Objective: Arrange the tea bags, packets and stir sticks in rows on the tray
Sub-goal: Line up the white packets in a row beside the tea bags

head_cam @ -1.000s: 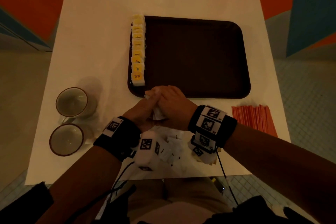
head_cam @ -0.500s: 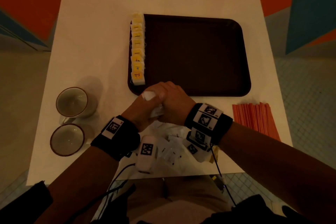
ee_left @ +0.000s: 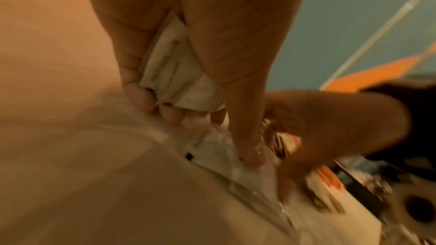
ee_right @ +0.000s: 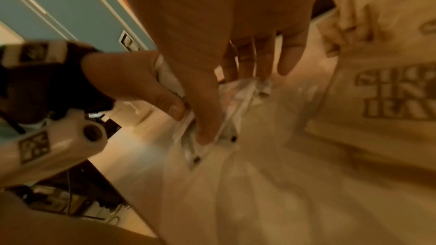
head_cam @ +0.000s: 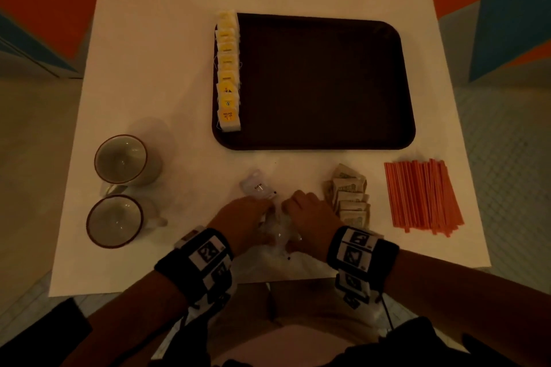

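Observation:
Both hands are at a loose pile of white packets [head_cam: 278, 232] near the table's front edge. My left hand [head_cam: 265, 202] grips a small stack of white packets [ee_left: 174, 74] between fingers and palm, and its thumb presses on the pile. The right hand [head_cam: 290, 201] pinches a white packet [ee_right: 238, 88] on the pile between thumb and fingers. One more white packet [head_cam: 258, 186] lies just beyond the left hand. A dark brown tray [head_cam: 328, 141] sits behind, with a row of yellow tea bags [head_cam: 228, 74] along its left edge. Brown packets [head_cam: 350, 199] lie beside the right hand, and orange stir sticks [head_cam: 423, 197] further right.
Two empty cups [head_cam: 122, 158] [head_cam: 114, 220] stand at the table's left front. The white table [head_cam: 164, 53] ends just behind my wrists. Orange and blue walls flank it.
Both hands have drawn back from the tray's front edge to the white packet pile and come apart. The brown packets beside the right hand now show.

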